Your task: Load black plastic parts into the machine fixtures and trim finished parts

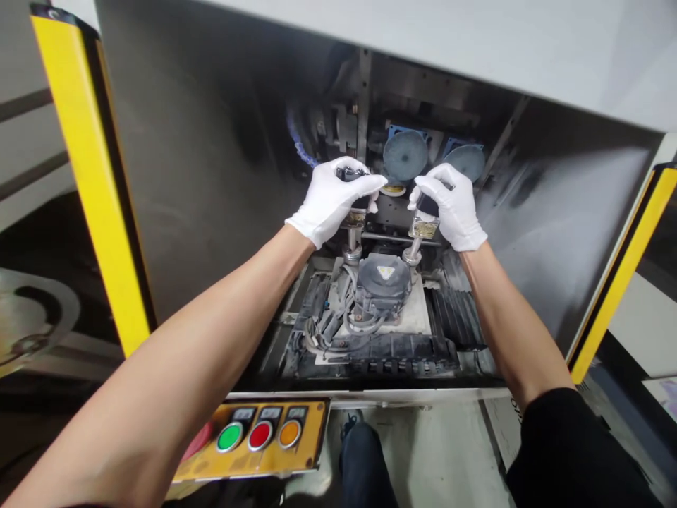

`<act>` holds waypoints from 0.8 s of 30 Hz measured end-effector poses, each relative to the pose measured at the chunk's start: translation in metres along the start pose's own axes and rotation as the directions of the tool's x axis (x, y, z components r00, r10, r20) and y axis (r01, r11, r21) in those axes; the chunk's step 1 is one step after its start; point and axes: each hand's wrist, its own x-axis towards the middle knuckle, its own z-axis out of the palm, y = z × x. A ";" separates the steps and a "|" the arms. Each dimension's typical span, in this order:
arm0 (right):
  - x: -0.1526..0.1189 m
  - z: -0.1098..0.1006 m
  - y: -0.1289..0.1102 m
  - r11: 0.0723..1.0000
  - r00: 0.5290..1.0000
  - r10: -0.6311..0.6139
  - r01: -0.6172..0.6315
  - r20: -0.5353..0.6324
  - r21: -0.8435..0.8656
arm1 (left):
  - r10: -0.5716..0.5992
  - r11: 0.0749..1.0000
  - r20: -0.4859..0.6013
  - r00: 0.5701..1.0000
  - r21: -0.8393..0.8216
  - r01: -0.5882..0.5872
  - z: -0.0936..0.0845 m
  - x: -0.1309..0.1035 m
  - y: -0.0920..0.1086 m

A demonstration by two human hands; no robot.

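My left hand (338, 197), in a white glove, is closed around a glossy black part (351, 173) at the top of the left fixture post (352, 243). The white-gloved right hand (449, 201) has its fingers curled round a second dark part (427, 205) above the right fixture post (415, 248). Beneath each part sits a worn metallic block (423, 227). My fingers hide most of both parts, so their exact kind is unclear. Between and below the hands is a dark motor-like housing (384, 279) with a triangular warning label.
Two round grey discs (405, 155) on blue mounts are behind the hands. Cables (349, 310) and black bellows (458, 317) surround the housing. Metal walls and yellow-edged posts (89, 176) flank the opening. A yellow panel (248, 462) with coloured buttons is at the front.
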 end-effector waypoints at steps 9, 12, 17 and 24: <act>0.001 0.003 -0.006 0.995 0.998 -0.057 0.057 -0.001 -0.079 | -0.027 1.000 0.004 1.000 -0.014 0.027 0.001 0.000 0.005; -0.001 0.006 -0.008 0.991 0.998 -0.066 0.064 -0.006 -0.116 | 0.002 1.000 -0.007 1.000 -0.011 -0.002 0.000 -0.001 0.002; -0.005 0.004 -0.008 0.997 1.000 -0.011 0.011 0.007 -0.076 | -0.069 0.995 0.090 0.994 -0.070 0.075 -0.008 0.001 0.008; 0.000 -0.003 -0.003 0.966 0.965 0.238 -0.246 0.112 0.073 | -0.405 0.893 0.226 0.886 -0.110 0.436 -0.014 0.011 0.019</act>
